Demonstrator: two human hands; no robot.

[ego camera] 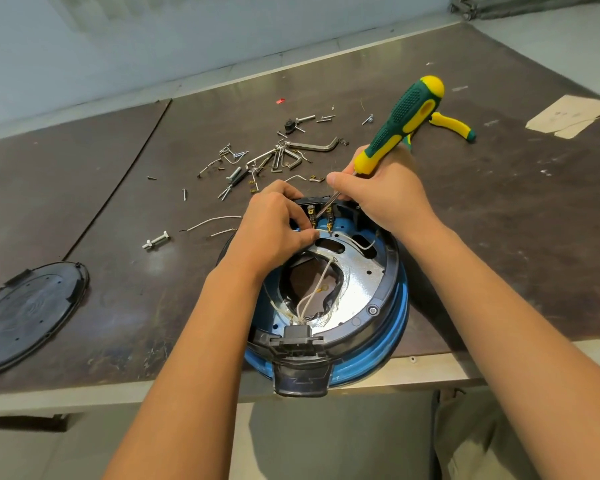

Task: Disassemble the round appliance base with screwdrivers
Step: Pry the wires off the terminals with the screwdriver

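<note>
Bench: dark brown worn board tabletop (84,188), scuffed, with pale glare patches. It's made of two panels, with a straight butt seam (123,171) running diagonally on the left. Silver metal edge strip (430,372) along the near side. Plain pale blue-grey wall (153,46) behind. Light grey floor (568,53) past the far right corner. Small grey metal fitting (465,6) there, too blurred to identify. Lighting is soft and even.

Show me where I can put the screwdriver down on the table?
Bare table lies between the black cover and the round base, and on the right between the base and the paper scrap. It is crowded beyond the base, where screws and hex keys are scattered.
</note>
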